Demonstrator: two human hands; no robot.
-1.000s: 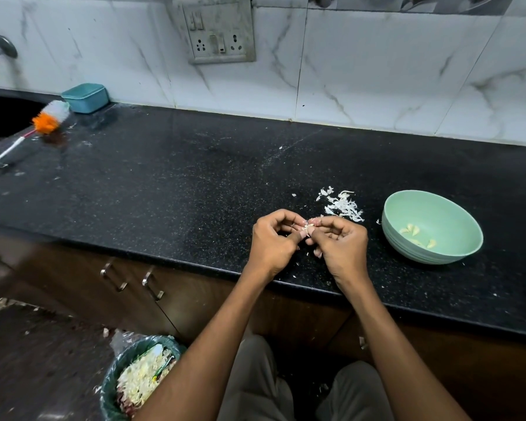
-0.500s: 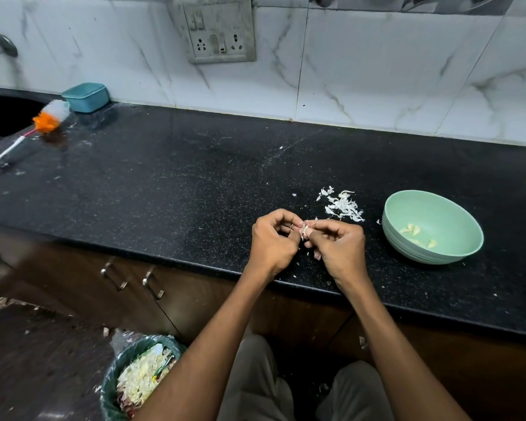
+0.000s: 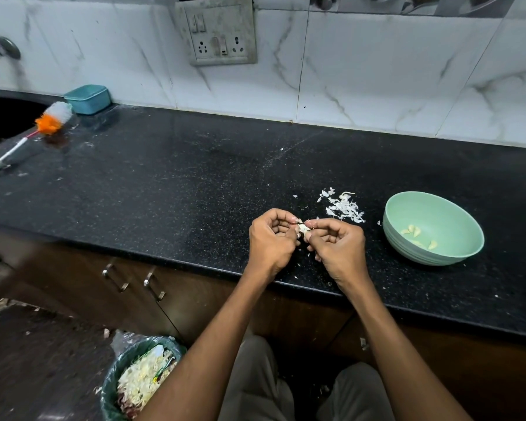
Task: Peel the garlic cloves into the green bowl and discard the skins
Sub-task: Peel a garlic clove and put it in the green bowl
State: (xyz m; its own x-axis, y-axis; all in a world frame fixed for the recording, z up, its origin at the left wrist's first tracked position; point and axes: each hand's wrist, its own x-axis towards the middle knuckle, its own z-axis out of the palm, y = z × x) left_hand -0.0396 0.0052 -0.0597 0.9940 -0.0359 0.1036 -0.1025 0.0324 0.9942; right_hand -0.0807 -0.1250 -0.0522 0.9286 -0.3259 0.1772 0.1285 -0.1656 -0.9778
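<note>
Both hands pinch one small pale garlic clove (image 3: 302, 228) between curled fingers (image 3: 315, 223); the pale green plastic bowl (image 3: 456, 214) sits rightward on the black speckled tabletop (image 3: 164, 183), nearer the right hand (image 3: 337, 247)

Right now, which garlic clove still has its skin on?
The garlic clove pinched between the left hand and right hand; the pale cloves lying in the green bowl are bare.
</note>
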